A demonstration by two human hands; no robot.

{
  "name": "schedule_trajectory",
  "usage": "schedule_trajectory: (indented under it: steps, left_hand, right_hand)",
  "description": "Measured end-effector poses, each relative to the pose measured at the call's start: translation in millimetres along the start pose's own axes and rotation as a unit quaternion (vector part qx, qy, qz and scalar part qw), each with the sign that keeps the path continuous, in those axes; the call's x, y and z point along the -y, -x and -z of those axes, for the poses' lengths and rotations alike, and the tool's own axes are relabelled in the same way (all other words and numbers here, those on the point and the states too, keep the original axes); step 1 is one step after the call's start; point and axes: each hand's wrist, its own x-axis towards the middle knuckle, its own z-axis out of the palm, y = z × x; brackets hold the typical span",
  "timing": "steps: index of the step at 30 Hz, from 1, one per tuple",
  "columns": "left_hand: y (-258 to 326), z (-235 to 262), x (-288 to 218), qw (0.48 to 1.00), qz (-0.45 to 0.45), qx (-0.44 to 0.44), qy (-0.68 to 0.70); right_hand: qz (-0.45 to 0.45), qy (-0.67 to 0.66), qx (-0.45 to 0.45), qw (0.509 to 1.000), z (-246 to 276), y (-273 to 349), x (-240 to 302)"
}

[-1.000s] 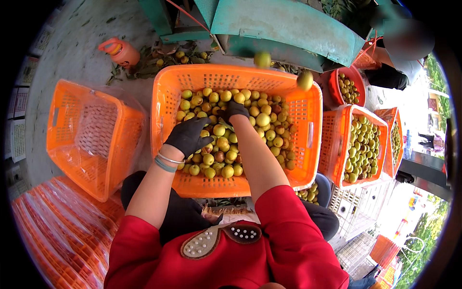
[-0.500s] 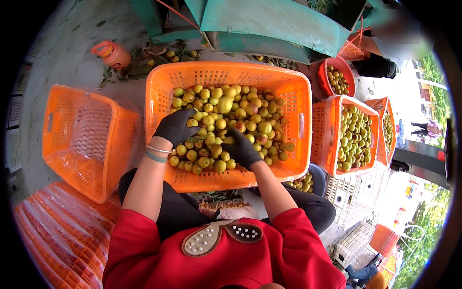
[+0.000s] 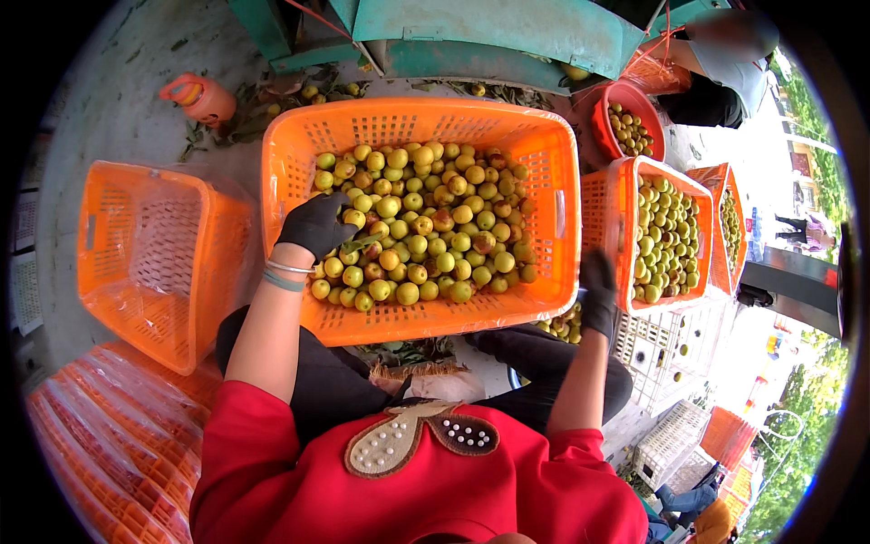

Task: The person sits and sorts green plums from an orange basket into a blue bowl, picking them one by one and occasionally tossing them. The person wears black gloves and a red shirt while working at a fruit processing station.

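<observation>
Status: lots of fruit [image 3: 417, 222] lay in the big basket [image 3: 362, 328] in front of you, heaped toward its middle, so by my est. you were only partway thru it. Basket on your R [image 3: 598, 195] held a good load of similar fruit, as did the far basket [image 3: 707, 179] beyond it; red tub [image 3: 603, 127] had a smaller amt. Lined basket [image 3: 198, 272] on your L showed mesh base thru the clear plastic.

Hands: your L hand [image 3: 315, 227] rested on the fruit near the big basket's L side, fingers bent, a leaf [image 3: 358, 243] just beside; couldn't tell if they gripped a fruit. Your R hand [image 3: 598, 295] was outside the big basket, by its R wall; finger state n/a: blurred, palm hidden.

Unclear: container for the fruit below your R hand, mostly covered by basket, leg & arm. Lower layers of the pile hidden, so no count. Depth in the R baskets couldn't be judged. Co-worker [image 3: 736, 77] upper R partly cut off; hands not clear. R background overexposed.
</observation>
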Motion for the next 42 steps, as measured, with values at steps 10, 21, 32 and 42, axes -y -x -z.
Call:
schedule_trajectory:
  steps: [10,21,32,42]
  left_hand:
    - [-1.7,10.0,-0.9,1.0,0.009,-0.017,0.006]
    - [-8.1,5.3,1.5,0.999,0.018,0.019,0.027]
    - [-0.4,3.6,-2.1,0.999,-0.006,-0.002,0.041]
    - [-2.7,2.6,-2.7,1.0,-0.006,0.017,0.017]
  right_hand:
    - [0.06,0.559,0.305,0.769,-200.4,33.8,-1.1]
    - [-0.005,0.544,0.458,0.703,-285.1,37.2,37.4]
    - [-0.048,-0.368,-0.205,0.906,77.4,-2.9,7.1]
    - [-0.045,0.143,0.209,0.966,-81.0,-6.2,4.4]
